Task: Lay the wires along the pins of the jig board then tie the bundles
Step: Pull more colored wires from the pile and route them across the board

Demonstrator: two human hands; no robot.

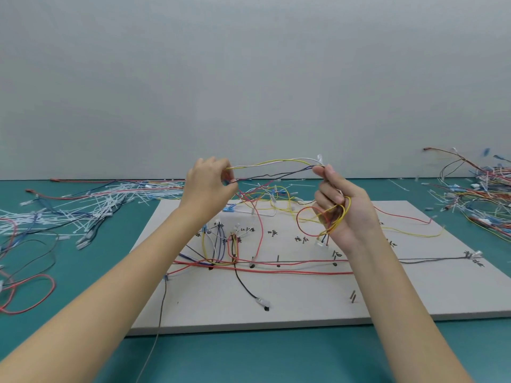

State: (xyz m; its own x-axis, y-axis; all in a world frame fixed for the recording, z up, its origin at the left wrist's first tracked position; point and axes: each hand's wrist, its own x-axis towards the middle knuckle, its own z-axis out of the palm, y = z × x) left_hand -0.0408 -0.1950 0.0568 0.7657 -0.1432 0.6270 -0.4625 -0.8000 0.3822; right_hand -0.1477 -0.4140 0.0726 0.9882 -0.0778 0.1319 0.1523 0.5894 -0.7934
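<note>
Both hands are raised above the grey jig board (304, 294). My left hand (207, 186) pinches one end of a thin wire bundle (276, 168) of yellow, white and dark strands. My right hand (341, 205) pinches the other end near a white connector (320, 157) and curls round loops of yellow and red wire (318, 219), from which a second white connector (320, 241) dangles. Red, black and yellow wires (276, 268) lie along the board's pins (278, 261).
A pile of white cable ties and loose wires (83, 205) lies on the teal table at the left. Another tangle of coloured wires (481, 194) sits at the right. A red wire loop (27, 294) lies at the left edge. A plain wall stands behind.
</note>
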